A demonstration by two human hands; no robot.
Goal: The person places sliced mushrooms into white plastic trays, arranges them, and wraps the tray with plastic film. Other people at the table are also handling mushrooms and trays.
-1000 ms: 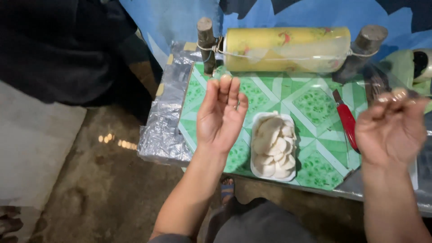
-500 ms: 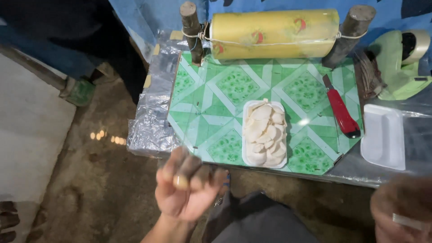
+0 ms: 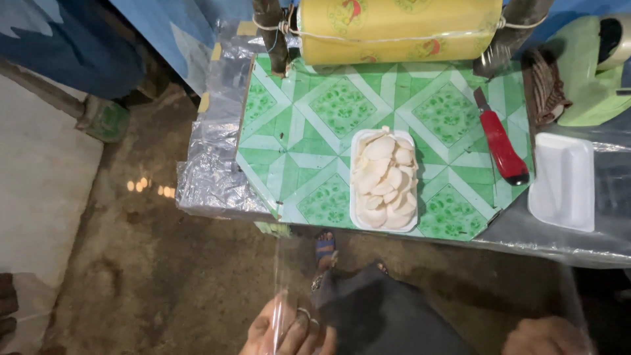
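Observation:
My left hand (image 3: 284,332) is at the bottom edge, its fingers pinched on the near corner of a sheet of clear film (image 3: 279,283). The film runs back over the table toward a yellow film roll (image 3: 394,29) held between two wooden posts. Low at the right, my right hand (image 3: 545,339) is only partly in view, at the film's other edge. Under the film, a white foam tray of pale round slices (image 3: 384,181) rests on a green patterned tile board (image 3: 315,105).
A red-handled knife (image 3: 503,141) lies to the right of the filled tray, and an empty white foam tray (image 3: 562,181) beyond it. A green dispenser (image 3: 588,66) stands at the back right. Crinkled plastic (image 3: 210,177) covers the table's left edge, with dirt floor below.
Both hands dropped from above the table to the bottom of the view, drawing the film toward me. The camera has tilted to show the table more squarely.

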